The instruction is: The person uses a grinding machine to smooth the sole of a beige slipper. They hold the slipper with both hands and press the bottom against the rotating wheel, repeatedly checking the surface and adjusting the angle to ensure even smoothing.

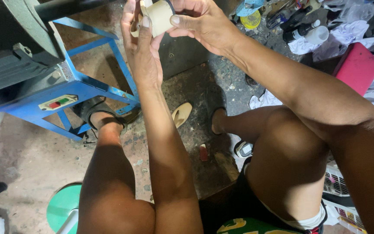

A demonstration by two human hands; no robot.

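Here, my left hand (141, 47) and my right hand (200, 24) both grip a cream-coloured shoe heel piece (159, 16) held up in front of me at the top of the view, left thumb pressed on its face, right fingers curled round its side. Below, on the stained floor (31, 160), a beige shoe sole (181, 114) lies between my feet, near the blue machine frame (104, 82). A pink stool (356, 67) stands off to my right
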